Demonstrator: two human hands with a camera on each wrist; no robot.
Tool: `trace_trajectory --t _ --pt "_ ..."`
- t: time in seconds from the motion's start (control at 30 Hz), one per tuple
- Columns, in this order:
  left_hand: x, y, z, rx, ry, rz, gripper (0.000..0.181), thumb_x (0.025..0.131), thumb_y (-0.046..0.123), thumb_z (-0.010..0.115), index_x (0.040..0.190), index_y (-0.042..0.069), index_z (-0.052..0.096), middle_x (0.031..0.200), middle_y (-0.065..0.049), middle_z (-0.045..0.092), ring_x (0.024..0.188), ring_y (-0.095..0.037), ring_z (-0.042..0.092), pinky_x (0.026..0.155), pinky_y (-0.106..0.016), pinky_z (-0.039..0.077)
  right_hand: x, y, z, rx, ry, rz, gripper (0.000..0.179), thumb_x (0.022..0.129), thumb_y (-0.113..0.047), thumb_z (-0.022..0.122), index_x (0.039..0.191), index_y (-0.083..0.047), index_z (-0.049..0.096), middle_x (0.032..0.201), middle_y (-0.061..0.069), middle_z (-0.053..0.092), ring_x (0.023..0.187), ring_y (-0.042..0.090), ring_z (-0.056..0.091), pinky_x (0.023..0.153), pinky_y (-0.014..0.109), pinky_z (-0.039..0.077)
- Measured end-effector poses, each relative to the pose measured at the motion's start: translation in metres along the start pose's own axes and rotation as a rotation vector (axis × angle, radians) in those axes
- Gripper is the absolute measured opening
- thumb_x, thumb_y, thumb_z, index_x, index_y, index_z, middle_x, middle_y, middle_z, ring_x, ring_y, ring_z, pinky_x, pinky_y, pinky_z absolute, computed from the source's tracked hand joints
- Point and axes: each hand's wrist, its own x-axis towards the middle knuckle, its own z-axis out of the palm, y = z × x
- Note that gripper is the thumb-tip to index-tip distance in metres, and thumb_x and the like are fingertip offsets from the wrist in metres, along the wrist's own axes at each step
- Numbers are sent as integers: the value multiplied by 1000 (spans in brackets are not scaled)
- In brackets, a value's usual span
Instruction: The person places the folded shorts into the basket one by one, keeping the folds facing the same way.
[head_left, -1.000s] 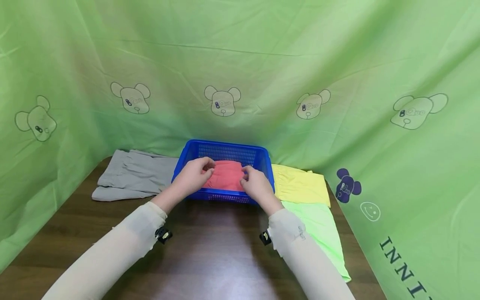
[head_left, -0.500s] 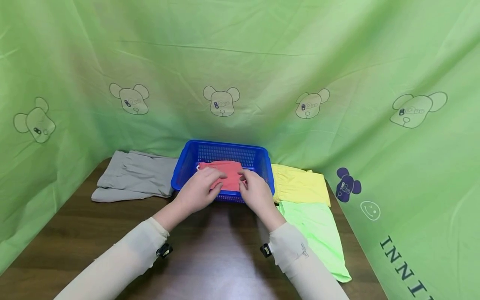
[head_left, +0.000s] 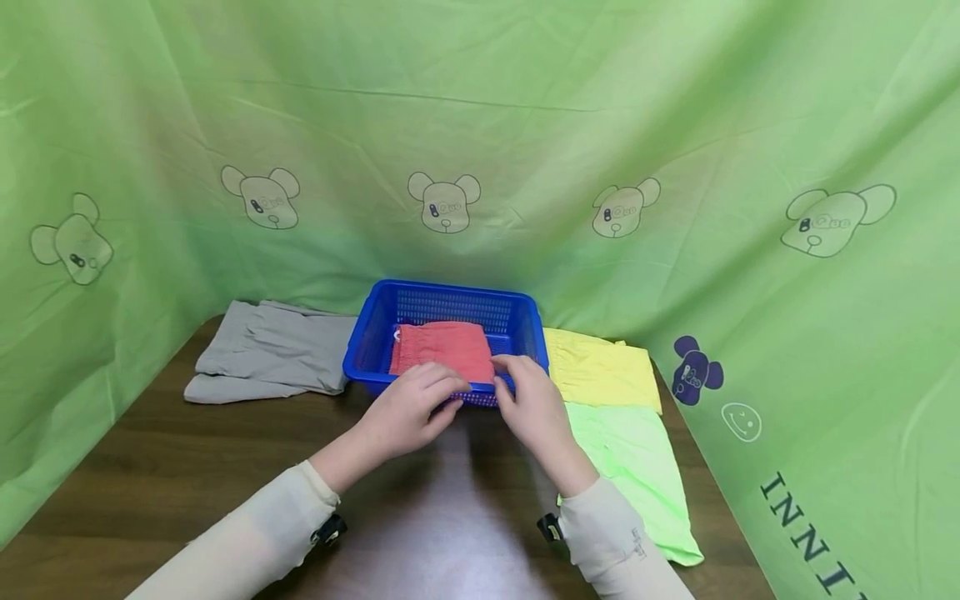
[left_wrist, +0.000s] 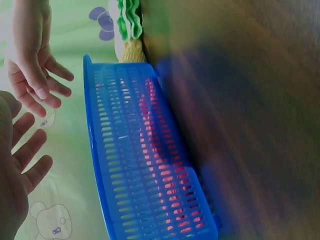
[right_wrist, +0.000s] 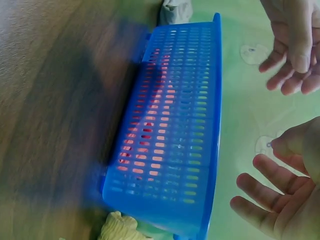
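Note:
A folded coral-red garment [head_left: 444, 345] with an elastic waistband lies inside the blue plastic basket [head_left: 457, 289]. My left hand [head_left: 408, 410] is over the basket's near rim with loosely bent fingers and nothing in them. At the near right corner of the basket hovers my right hand [head_left: 534, 412], its fingers relaxed and holding nothing. Both wrist views show the hands above the basket [right_wrist: 170, 125], apart from its rim. Through the slots of its wall, the red fabric [left_wrist: 172, 200] shows low down.
Left of the basket lies a folded grey garment [head_left: 277, 350]. To its right are a folded yellow garment [head_left: 603, 371] and a light green one [head_left: 637, 475]. A green curtain [head_left: 480, 125] hangs behind the brown wooden table [head_left: 225, 467].
Both hands have let go of the red garment and drawn back toward me, out of the basket to its near rim. The garment stays in the basket, now more fully visible.

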Motion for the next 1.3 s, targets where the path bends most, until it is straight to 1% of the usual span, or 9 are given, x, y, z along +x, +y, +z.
trace_trajectory --t 0.13,0.2,0.33,0.53,0.67,0.83,1.07,1.3 --pt "-3 7 7 -47 -26 -29 21 93 16 74 114 16 71 110 6 69 106 -13 63 95 -33 53 -11 3 -9 0 13 -18 27 96 -12 69 122 -12 70 113 3 72 106 22 68 90 41 57" --pt "-3 10 11 -61 -49 -35 20 93 16 73 114 16 71 111 6 69 108 -12 63 97 -33 52 -16 4 -13 -2 22 -23 27 95 -11 70 122 -13 70 113 3 72 105 22 68 89 41 57" --pt "-2 18 19 -75 -106 -22 19 95 18 72 114 16 72 113 5 70 109 -14 64 98 -34 52 -27 10 -20 1 37 -4 28 94 -12 72 122 -13 70 115 3 72 108 23 68 92 42 56" --pt "-1 29 32 -75 -191 -30 21 94 20 74 116 18 72 116 5 70 110 -14 64 99 -34 52 -37 15 -28 13 13 27 28 95 -14 72 123 -14 70 117 3 72 109 23 68 92 43 56" --pt "5 37 43 -68 -250 1 23 96 23 72 119 20 71 119 5 69 112 -14 62 101 -33 51 -45 21 -38 6 15 54 29 95 -15 72 124 -13 70 117 4 72 109 24 68 91 45 56" --pt "15 45 57 -58 -298 49 24 96 25 72 119 21 70 120 6 68 114 -14 61 100 -31 50 -56 33 -51 -2 26 104 29 96 -14 71 125 -11 70 117 6 71 108 27 68 89 48 55" --pt "25 56 73 2 -372 55 27 97 32 69 123 24 69 122 8 67 115 -13 59 98 -30 49 -69 50 -67 -19 34 158 30 96 -11 69 126 -8 68 116 10 71 107 32 67 86 53 54" --pt "38 67 89 58 -447 99 32 98 38 67 129 27 66 127 8 65 117 -13 58 97 -29 49 -78 66 -76 -33 36 188 31 96 -11 69 126 -6 67 117 12 70 107 34 66 87 54 53"
